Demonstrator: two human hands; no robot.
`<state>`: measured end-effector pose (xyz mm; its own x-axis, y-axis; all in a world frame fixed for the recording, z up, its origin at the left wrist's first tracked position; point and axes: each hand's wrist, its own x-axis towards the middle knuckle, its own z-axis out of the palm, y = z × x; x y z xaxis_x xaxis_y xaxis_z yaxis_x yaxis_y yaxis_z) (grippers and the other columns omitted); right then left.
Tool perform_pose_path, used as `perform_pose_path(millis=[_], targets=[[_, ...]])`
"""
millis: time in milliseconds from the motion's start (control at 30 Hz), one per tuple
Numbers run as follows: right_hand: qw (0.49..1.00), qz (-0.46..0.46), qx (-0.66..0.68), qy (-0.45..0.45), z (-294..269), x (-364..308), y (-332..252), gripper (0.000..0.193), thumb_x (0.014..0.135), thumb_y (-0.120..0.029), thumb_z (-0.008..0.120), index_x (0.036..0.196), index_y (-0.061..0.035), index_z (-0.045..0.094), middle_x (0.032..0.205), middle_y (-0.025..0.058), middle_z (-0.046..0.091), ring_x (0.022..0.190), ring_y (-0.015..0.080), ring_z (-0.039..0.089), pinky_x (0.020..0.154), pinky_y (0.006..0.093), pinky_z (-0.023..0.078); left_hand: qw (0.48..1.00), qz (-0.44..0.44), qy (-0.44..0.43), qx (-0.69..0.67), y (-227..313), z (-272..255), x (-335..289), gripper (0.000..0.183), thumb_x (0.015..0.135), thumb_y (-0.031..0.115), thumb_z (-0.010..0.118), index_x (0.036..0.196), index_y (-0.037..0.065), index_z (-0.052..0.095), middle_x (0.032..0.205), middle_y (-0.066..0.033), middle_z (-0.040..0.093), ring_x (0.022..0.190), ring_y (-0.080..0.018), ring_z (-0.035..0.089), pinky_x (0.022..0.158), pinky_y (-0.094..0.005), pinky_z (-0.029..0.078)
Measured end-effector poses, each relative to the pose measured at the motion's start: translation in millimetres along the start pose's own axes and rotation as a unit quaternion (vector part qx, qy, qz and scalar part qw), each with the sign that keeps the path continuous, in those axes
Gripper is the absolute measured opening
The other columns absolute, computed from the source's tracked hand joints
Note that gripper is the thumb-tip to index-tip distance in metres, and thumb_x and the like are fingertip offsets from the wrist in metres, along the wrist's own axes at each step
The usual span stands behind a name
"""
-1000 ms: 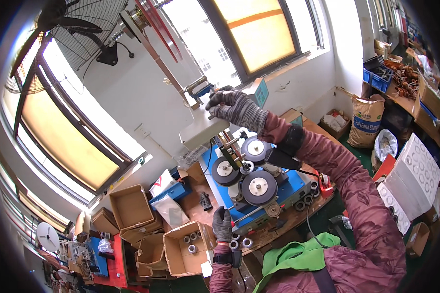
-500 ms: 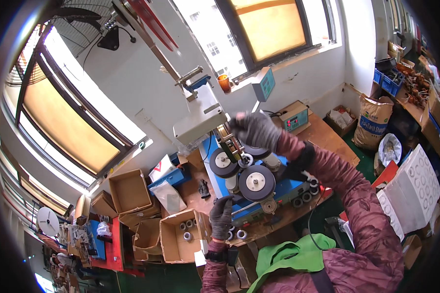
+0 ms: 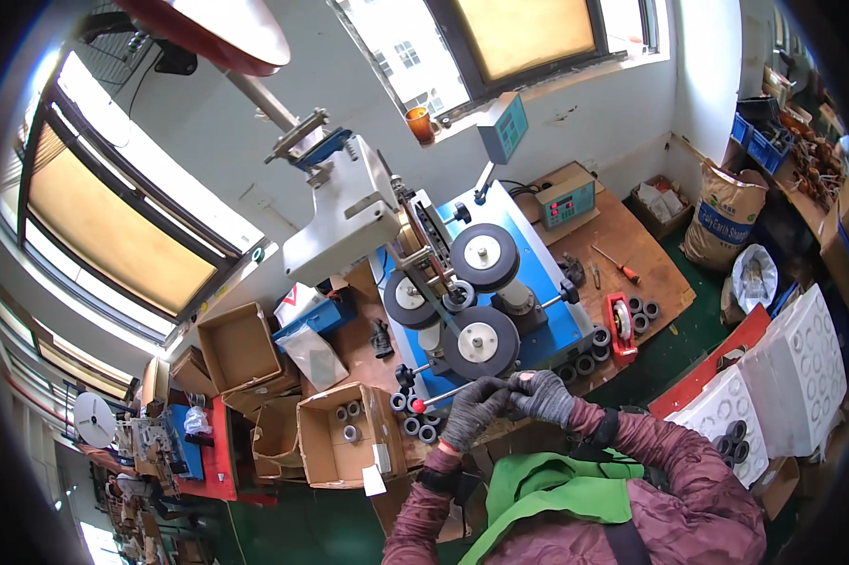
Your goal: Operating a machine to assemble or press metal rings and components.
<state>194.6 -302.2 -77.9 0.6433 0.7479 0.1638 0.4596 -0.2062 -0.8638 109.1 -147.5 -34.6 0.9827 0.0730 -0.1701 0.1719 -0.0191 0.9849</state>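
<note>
Knit-gloved hands (image 3: 543, 398) near seemingly rubber discs (image 3: 481, 347).

Wooden bench (image 3: 666, 288) near pale wall (image 3: 613, 118). Beyond bench: dark-framed window (image 3: 528, 38), amber pane, bright daylight at its sides. Left of bench: second window (image 3: 113, 231), amber too, strongly lit; also a red-topped table (image 3: 222, 454), well apart. Green floor (image 3: 278, 527) on bench's near side.

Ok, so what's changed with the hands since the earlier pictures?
The right hand has come away from the grey machine head, down and back toward the wearer. The left hand has moved right, away from the cardboard box. The two now meet in front of the nearest black roller; whether they hold anything small is unclear. The box and roller stay in place.
</note>
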Motion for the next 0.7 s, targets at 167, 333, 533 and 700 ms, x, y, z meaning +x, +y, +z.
perform_pose_path(millis=[167,333,533,700], targets=[[0.991,0.041,0.124,0.009,-14,9,11,0.018,0.079,-0.017,0.063,0.093,-0.0047,0.061,0.081,0.0093,0.063,0.067,0.0162,0.062,0.060,0.0300,0.051,0.945,0.155,0.267,0.105,20,-24,39,0.013,0.083,0.010,0.061,0.093,0.002,0.063,0.085,-0.0036,0.064,0.076,-0.0088,0.056,0.070,-0.0237,0.046],[0.995,0.039,0.086,-0.016,-24,10,28,0.018,0.078,-0.018,0.063,0.091,-0.0064,0.061,0.079,0.0099,0.063,0.073,0.0220,0.063,0.064,0.0325,0.050,0.905,0.189,0.321,0.204,12,-38,86,0.015,0.082,0.011,0.063,0.093,0.001,0.064,0.084,-0.0060,0.065,0.075,-0.0092,0.056,0.069,-0.0242,0.046],[0.996,0.055,0.066,-0.022,-39,8,46,0.016,0.078,-0.018,0.061,0.088,-0.0066,0.060,0.080,0.0113,0.062,0.073,0.0266,0.061,0.067,0.0340,0.048,0.918,0.117,0.338,0.173,-1,-39,102,0.016,0.078,0.015,0.065,0.090,0.005,0.067,0.079,-0.0087,0.065,0.075,-0.0166,0.055,0.072,-0.0296,0.043],[0.995,0.054,0.072,-0.035,-47,15,55,0.014,0.078,-0.017,0.061,0.088,-0.0067,0.061,0.079,0.0111,0.062,0.073,0.0264,0.061,0.067,0.0338,0.048,0.903,0.109,0.354,0.218,4,-42,111,0.017,0.078,0.016,0.066,0.091,0.005,0.067,0.083,-0.0120,0.064,0.074,-0.0179,0.058,0.069,-0.0299,0.045]])
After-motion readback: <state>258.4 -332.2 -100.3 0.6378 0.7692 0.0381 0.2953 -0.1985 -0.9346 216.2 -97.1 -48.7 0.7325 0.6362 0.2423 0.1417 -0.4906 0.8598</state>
